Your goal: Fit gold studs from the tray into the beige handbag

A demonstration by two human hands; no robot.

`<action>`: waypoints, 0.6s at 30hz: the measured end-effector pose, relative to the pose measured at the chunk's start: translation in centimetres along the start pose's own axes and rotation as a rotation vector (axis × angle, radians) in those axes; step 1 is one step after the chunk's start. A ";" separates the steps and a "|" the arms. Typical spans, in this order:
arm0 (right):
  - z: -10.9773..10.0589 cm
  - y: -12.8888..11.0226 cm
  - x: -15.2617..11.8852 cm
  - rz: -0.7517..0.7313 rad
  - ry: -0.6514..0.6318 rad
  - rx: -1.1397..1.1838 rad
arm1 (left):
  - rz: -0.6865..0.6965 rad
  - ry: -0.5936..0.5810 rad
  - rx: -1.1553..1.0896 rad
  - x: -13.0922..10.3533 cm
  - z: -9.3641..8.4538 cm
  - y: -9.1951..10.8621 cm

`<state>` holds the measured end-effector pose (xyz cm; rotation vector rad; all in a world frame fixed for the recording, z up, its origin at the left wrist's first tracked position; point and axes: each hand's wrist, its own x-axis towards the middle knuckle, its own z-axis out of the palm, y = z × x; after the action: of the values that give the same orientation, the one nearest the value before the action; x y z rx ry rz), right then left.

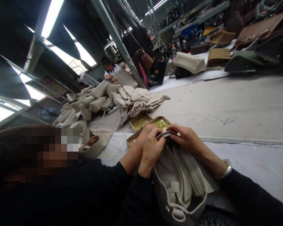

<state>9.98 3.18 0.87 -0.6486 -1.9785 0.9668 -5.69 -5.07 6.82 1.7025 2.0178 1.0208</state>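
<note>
Left hand (152,147) and right hand (185,138) both pinch one cream bag's (179,185) edge beside three boxes (141,121) of brass fittings.

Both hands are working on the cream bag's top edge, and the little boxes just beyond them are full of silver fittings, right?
Not quite. The head view shows gold fittings in the boxes, not silver. The rest holds: left hand and right hand both grip the top edge of the cream bag.
</note>
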 end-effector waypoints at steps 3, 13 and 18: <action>0.2 0.1 -0.1 0.089 0.034 0.062 | -0.038 0.034 0.019 -0.3 0.3 0.2; 0.3 0.7 -0.1 0.105 -0.007 0.185 | -0.083 0.052 -0.064 -0.9 0.6 -0.4; 0.1 1.1 -0.1 0.022 -0.031 0.129 | -0.097 0.040 -0.089 -0.6 0.6 -0.7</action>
<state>10.07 3.74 -0.12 -0.5880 -1.9211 1.1137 -5.71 -5.47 5.79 1.5352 2.0262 1.1035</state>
